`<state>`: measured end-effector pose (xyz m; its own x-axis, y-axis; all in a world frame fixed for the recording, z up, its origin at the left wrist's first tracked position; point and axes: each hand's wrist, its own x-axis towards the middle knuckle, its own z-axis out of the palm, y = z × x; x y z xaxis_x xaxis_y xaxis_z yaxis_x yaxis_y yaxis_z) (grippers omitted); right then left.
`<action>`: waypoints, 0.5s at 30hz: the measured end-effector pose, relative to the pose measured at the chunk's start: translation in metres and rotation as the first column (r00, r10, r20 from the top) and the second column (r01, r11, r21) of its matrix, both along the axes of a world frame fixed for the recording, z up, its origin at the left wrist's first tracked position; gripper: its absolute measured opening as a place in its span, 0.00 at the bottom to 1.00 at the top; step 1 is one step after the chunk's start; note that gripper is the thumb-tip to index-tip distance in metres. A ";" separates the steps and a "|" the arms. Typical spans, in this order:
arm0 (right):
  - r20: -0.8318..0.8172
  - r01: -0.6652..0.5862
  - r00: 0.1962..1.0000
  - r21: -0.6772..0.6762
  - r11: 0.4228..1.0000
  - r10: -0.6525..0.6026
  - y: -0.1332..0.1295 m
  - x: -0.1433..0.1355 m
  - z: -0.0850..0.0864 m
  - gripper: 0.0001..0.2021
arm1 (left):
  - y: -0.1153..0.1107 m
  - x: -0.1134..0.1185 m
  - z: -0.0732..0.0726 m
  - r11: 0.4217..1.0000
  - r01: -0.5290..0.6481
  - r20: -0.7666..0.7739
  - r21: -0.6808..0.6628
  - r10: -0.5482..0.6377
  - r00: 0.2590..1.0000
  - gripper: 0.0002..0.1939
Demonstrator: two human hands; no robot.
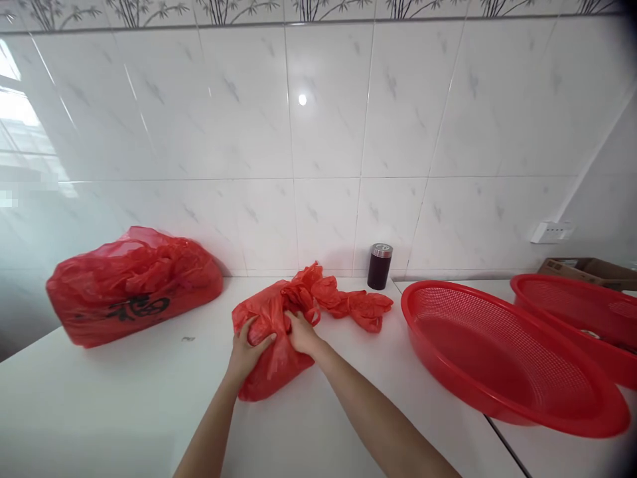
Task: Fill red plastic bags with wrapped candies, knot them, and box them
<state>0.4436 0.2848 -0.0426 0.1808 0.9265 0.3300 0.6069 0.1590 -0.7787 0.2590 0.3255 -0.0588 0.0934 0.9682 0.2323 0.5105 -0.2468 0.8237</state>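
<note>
A red plastic bag (273, 382) lies in the middle of the white table, its loose top crumpled toward the back. On its left side rests my left hand (245, 352), with fingers and thumb apart and bent over the plastic. My right hand (302, 332) is at the right side of the bag's upper part, its fingers partly hidden in the folds and closed on the plastic. Behind and to the right, a crumpled red plastic length (348, 302) trails across the table, touching the bag. What the bag contains is hidden.
A large red bag with black lettering (134, 309) lies at the left by the tiled wall. A dark jar with a silver lid (379, 267) stands at the back. Two red baskets, the nearer (497, 352) and the farther (572, 299), and a cardboard box (587, 269) occupy the right.
</note>
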 end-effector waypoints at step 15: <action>-0.342 0.236 0.923 0.133 0.963 -0.179 -0.037 0.125 0.043 0.14 | 0.054 -0.030 0.008 0.976 -0.194 0.038 0.097 0.191 0.981 0.39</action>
<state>0.5686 0.2475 0.0000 0.4862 0.7923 0.3686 0.3595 0.2031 -0.9108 0.2293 0.3799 -0.0505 -0.1008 0.9390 0.3289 0.5337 -0.2280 0.8144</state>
